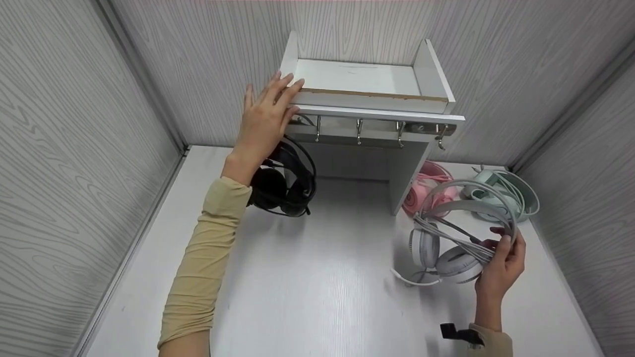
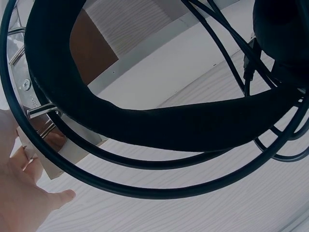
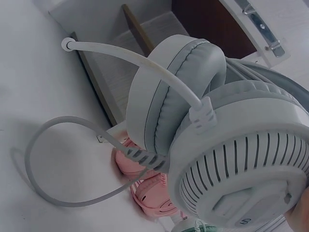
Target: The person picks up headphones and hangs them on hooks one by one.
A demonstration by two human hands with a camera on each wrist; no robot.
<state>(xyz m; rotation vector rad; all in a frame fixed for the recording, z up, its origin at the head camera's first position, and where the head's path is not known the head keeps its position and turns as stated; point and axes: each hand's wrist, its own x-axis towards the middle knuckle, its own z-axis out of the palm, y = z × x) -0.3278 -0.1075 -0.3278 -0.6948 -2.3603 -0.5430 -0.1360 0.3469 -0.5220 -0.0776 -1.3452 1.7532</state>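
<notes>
My left hand (image 1: 263,121) rests on the left end of a white hook rack (image 1: 372,115), its fingers extended over the edge. Beneath that hand hangs a black headset (image 1: 270,188); the left wrist view shows its padded headband (image 2: 159,126) on a metal hook (image 2: 42,110). On the right, my right hand (image 1: 505,263) grips the headband of a white headset (image 1: 459,264), held up with its cable bundled alongside. The slatted ear cup (image 3: 241,164) and the thin microphone boom (image 3: 130,57) fill much of the right wrist view, where most of the hand is hidden.
Several more metal hooks (image 1: 359,131) line the rack below its top shelf (image 1: 354,77). A pink headset (image 1: 419,196) and a mint-green headset (image 1: 526,196) lie on the white table (image 1: 307,287) right of the rack. Wood-patterned panels (image 1: 59,148) enclose the sides and back.
</notes>
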